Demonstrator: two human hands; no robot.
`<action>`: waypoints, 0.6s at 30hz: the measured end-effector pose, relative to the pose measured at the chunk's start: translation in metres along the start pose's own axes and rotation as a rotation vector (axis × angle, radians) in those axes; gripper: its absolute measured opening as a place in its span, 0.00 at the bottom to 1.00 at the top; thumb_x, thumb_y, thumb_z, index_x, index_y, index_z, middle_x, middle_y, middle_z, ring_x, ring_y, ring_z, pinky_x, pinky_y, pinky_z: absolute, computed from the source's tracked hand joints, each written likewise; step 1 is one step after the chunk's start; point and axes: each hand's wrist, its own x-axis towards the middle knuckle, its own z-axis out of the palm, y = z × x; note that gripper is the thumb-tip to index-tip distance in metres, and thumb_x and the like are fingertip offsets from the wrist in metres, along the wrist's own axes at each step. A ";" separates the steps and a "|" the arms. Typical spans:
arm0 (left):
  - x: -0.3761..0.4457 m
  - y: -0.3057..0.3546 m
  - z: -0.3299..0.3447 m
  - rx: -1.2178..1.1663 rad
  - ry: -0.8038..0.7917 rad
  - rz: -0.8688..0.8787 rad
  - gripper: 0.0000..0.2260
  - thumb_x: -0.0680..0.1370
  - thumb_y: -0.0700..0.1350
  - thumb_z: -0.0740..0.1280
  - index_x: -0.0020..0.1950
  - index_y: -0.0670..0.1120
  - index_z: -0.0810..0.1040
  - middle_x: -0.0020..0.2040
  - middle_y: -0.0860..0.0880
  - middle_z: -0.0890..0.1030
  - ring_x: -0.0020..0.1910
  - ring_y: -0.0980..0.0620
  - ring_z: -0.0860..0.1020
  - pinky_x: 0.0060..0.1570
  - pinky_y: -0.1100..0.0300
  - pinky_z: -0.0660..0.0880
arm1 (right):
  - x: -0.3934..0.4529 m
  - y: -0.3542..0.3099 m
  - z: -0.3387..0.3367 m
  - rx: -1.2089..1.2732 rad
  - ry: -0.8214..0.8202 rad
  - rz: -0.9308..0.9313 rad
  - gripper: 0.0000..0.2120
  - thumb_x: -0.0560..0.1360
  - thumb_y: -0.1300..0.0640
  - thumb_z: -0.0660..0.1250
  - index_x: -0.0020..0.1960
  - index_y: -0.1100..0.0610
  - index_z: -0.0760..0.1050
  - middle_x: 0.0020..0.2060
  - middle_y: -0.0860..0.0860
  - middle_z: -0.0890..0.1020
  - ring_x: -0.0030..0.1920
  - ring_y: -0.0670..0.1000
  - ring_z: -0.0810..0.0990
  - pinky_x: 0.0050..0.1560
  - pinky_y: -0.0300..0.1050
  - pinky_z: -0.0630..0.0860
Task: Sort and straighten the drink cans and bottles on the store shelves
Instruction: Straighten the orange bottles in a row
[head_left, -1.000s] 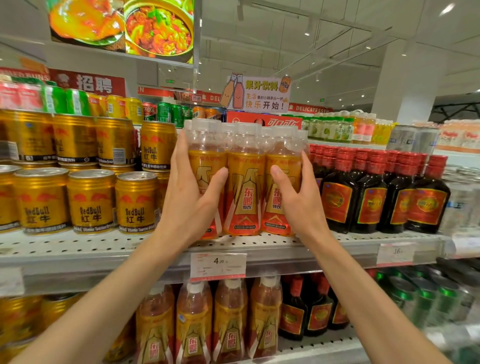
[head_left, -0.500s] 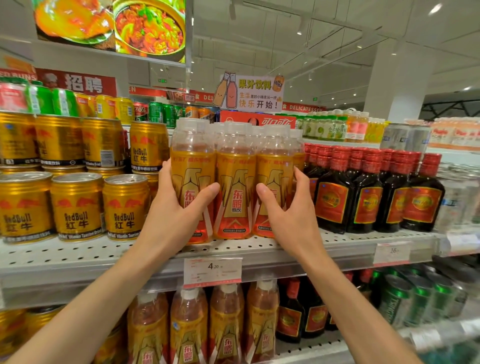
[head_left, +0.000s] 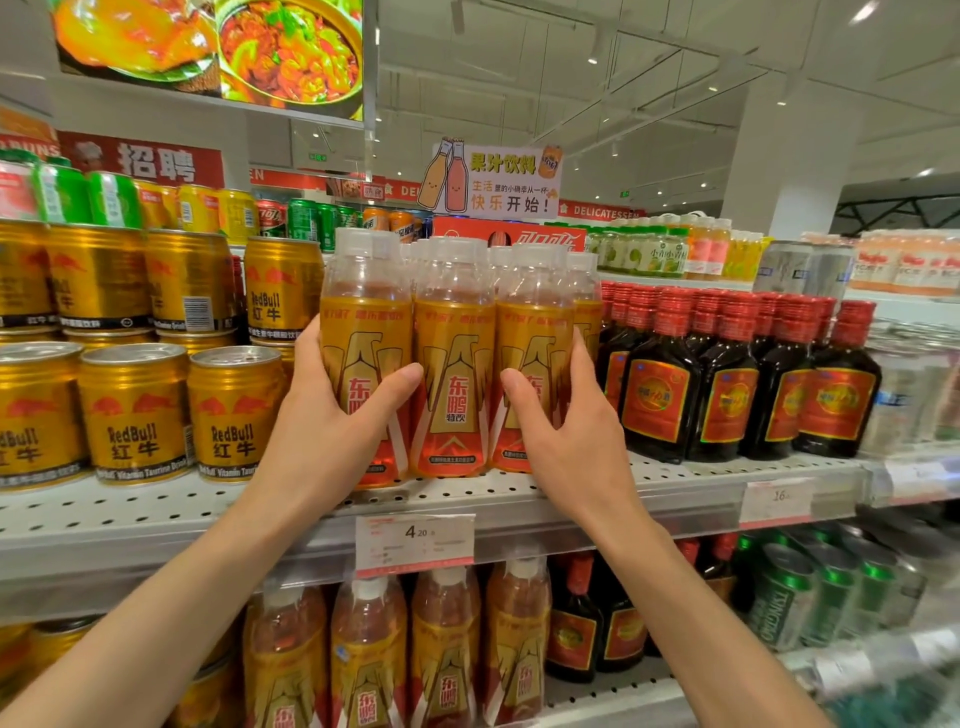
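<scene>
Left hand (head_left: 332, 431) and right hand (head_left: 566, 431) wrap curled fingers around the outer orange bottles (head_left: 454, 395), middle one between the thumbs; best squeeze evenly, slide them square to the shelf edge (head_left: 597, 499).

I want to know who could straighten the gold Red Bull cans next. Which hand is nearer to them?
Left. The left hand grips the leftmost front orange bottle, right beside the Red Bull cans. The right hand holds the rightmost front bottle, farther from them.
</scene>
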 end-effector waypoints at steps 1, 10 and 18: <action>0.000 0.000 0.000 0.008 -0.003 0.004 0.37 0.74 0.60 0.71 0.78 0.58 0.56 0.54 0.67 0.75 0.51 0.70 0.76 0.44 0.69 0.72 | 0.000 0.001 -0.001 -0.010 -0.005 -0.002 0.45 0.73 0.25 0.57 0.82 0.42 0.45 0.77 0.44 0.68 0.76 0.48 0.67 0.73 0.56 0.70; 0.001 0.003 -0.008 0.110 -0.088 0.034 0.42 0.74 0.62 0.69 0.80 0.57 0.48 0.55 0.69 0.73 0.52 0.70 0.74 0.50 0.68 0.72 | -0.003 -0.001 -0.008 -0.050 -0.037 -0.001 0.45 0.74 0.26 0.58 0.82 0.41 0.41 0.79 0.44 0.65 0.77 0.47 0.64 0.75 0.57 0.67; -0.006 -0.005 -0.005 0.264 -0.079 0.081 0.58 0.62 0.70 0.74 0.80 0.58 0.40 0.75 0.52 0.70 0.69 0.52 0.74 0.67 0.46 0.74 | -0.007 0.005 -0.016 -0.104 -0.118 0.006 0.46 0.75 0.28 0.60 0.82 0.45 0.41 0.79 0.46 0.64 0.79 0.48 0.63 0.76 0.58 0.65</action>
